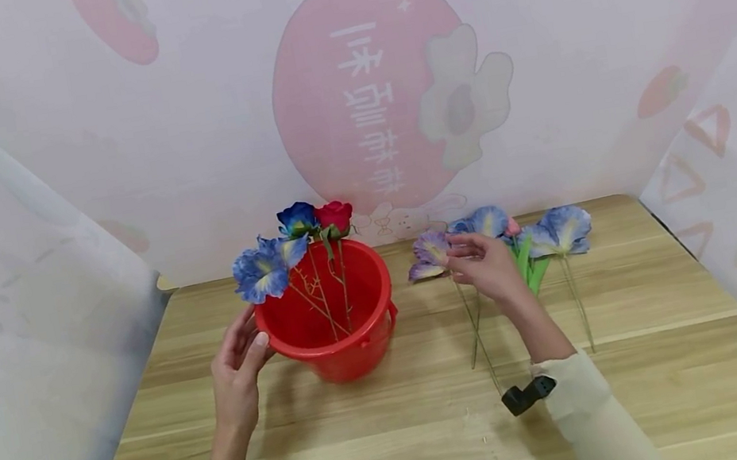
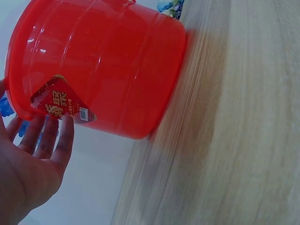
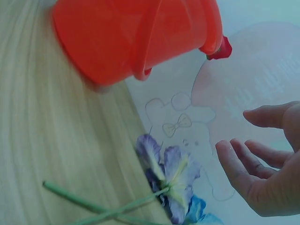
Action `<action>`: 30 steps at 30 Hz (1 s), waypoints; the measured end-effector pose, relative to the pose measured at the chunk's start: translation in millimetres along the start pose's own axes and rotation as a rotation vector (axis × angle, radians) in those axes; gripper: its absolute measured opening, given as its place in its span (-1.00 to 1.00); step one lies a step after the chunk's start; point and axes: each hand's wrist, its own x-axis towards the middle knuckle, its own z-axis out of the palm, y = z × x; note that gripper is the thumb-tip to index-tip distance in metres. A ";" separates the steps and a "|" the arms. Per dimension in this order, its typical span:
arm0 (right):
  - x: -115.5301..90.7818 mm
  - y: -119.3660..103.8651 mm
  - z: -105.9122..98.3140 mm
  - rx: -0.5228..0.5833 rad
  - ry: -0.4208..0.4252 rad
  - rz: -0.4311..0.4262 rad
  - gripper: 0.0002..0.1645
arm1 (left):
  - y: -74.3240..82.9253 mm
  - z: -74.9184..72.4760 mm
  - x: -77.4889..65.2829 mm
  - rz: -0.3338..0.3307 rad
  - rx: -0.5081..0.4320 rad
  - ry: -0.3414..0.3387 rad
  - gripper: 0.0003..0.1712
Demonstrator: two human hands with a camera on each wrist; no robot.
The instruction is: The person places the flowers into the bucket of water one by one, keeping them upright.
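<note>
A red bucket (image 1: 359,356) stands on the wooden table with a blue iris (image 1: 266,270), a dark blue rose (image 1: 298,219) and a red rose (image 1: 335,217) in it. My left hand (image 1: 237,371) rests against the bucket's left side near the rim, fingers loosely spread beside a sticker (image 2: 61,99). My right hand (image 1: 486,264) hovers to the right, its thumb and fingers apart and nothing between them. In the head view it overlaps a purple iris (image 1: 431,248); the right wrist view shows that purple iris (image 3: 176,176) apart from the fingers.
Right of the purple iris lie blue irises (image 1: 560,232) and a pink bloom (image 1: 511,227) with green leaves (image 1: 527,261). Thin stems (image 1: 479,337) cross on the table (image 1: 387,436). A printed white curtain (image 1: 214,126) rises behind the table.
</note>
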 end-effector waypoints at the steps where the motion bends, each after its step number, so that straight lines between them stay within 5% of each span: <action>1: -0.4 1.5 -1.4 -0.001 0.001 0.005 -0.40 | 0.2 0.1 0.0 0.000 0.001 0.001 -0.42; 30: 2.2 49.2 -16.4 -0.050 -0.084 0.129 -0.33 | 0.0 -0.8 -1.0 -0.005 0.021 -0.002 -0.42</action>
